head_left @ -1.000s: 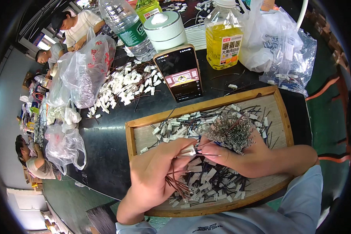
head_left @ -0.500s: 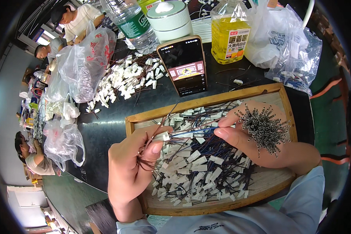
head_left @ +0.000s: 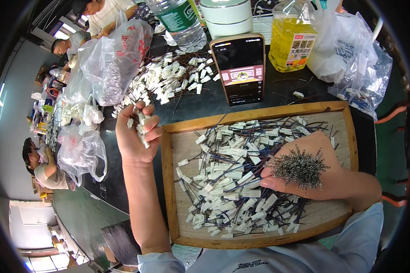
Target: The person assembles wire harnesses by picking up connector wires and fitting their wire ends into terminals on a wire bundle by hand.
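Lifted leftward, left hand [head_left: 136, 132] grips white connectors [head_left: 141, 125] — right hand [head_left: 314, 168] clutches wire bundle [head_left: 300, 167].

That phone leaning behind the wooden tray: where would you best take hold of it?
Grip the phone by its two long side edges, near the upper half, coming from above. It stands tilted with its screen facing the person, its sides are bare, and its lower end sits close to the wooden tray.

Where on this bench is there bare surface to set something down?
Bare dark tabletop shows between the phone and the oil bottle, down to the wooden tray. Bare wood lies along the tray's lower left side. The tray's middle is crowded with white connectors; a connector pile fills the bench beyond the left hand.
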`<state>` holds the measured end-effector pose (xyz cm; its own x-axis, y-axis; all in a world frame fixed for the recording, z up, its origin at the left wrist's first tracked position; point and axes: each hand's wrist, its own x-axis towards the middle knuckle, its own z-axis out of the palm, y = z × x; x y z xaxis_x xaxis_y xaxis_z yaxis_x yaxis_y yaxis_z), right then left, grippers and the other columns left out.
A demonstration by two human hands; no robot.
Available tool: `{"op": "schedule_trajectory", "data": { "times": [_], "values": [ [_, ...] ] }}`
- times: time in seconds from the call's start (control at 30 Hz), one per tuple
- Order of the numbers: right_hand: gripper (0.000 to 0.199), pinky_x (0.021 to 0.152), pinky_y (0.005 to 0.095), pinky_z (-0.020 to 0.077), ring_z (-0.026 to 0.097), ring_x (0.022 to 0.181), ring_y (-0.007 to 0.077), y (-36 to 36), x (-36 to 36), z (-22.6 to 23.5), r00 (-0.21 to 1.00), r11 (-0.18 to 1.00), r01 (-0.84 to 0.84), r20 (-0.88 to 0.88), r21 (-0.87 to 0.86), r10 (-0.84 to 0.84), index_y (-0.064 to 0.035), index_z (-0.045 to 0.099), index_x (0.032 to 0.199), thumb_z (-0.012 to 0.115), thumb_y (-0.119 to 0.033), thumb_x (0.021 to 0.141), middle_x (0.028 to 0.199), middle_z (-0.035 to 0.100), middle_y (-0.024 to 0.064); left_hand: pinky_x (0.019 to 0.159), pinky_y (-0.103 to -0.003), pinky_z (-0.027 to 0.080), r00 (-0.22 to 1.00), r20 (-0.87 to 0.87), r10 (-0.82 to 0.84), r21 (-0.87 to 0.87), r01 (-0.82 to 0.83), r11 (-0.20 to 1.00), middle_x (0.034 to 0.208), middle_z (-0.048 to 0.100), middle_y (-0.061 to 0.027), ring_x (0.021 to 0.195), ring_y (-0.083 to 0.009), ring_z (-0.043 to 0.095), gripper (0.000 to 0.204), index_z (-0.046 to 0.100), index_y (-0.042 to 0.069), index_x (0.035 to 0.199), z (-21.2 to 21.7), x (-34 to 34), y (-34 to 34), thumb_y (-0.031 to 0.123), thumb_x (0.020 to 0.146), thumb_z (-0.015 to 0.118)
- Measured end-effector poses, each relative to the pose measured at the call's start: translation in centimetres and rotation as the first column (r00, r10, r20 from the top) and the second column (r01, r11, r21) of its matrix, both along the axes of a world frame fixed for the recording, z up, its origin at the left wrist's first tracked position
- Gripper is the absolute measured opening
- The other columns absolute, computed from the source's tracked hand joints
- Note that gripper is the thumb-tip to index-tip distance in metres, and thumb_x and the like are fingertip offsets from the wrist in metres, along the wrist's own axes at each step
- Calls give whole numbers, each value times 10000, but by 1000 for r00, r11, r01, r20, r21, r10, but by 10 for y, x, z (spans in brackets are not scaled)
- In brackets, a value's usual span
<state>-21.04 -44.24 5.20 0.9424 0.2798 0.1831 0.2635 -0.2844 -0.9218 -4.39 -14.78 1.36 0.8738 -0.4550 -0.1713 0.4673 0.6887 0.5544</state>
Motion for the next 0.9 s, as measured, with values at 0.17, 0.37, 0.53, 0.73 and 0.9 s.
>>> {"op": "schedule_trajectory", "data": {
  "times": [0.17, 0.37, 0.53, 0.73, 0.9],
  "values": [
    [192, 563, 260, 459, 624, 624, 173, -4, -4, 1, 998, 997, 19, -61, -74, -24, -15, 635, 834, 746, -141, 742, 732, 651, 83, 440, -225, 400, 995, -74, 61, -65, -66, 996, 916, 528, -116, 678, -164, 508, 147, 446, -2, 937, -15, 9, 13, 124, 923, 370],
    [165, 574, 264, 443, 614, 643, 168, -8, -5, 5, 996, 997, 14, 87, -74, -7, -11, 617, 844, 732, -81, 749, 789, 639, 80, 633, -304, 530, 927, -223, 302, -41, -318, 947, 1002, 557, -128, 833, -236, 573, 135, 438, 58, 972, -7, 9, -9, 174, 968, 370],
    [126, 583, 246, 448, 601, 651, 114, -2, -10, 8, 968, 966, 187, -200, 178, -151, -15, 630, 851, 711, -57, 766, 742, 639, 48, 456, -231, 427, 995, -94, 30, -224, -50, 973, 931, 549, -67, 668, -136, 518, 214, 485, 86, 954, -21, 12, 16, 257, 986, 362],
    [116, 557, 270, 475, 631, 623, 162, -9, -2, 10, 976, 996, -63, 204, -60, 74, -42, 636, 840, 707, -80, 757, 728, 648, 64, 343, -207, 309, 999, 32, -31, -272, 39, 961, 814, 539, -79, 511, -122, 413, 293, 497, 76, 939, 4, -14, -8, 301, 996, 316],
    [228, 372, 276, 343, 514, 447, 138, 0, -11, -4, 786, 969, -24, 594, -247, 171, -86, 626, 862, 732, -230, 721, 533, 480, -29, 321, -235, 388, 997, -16, -75, -145, 72, 987, 818, 546, -78, 517, -165, 507, 304, 424, 127, 911, 43, -85, -81, 360, 997, 249]
  ]
}}
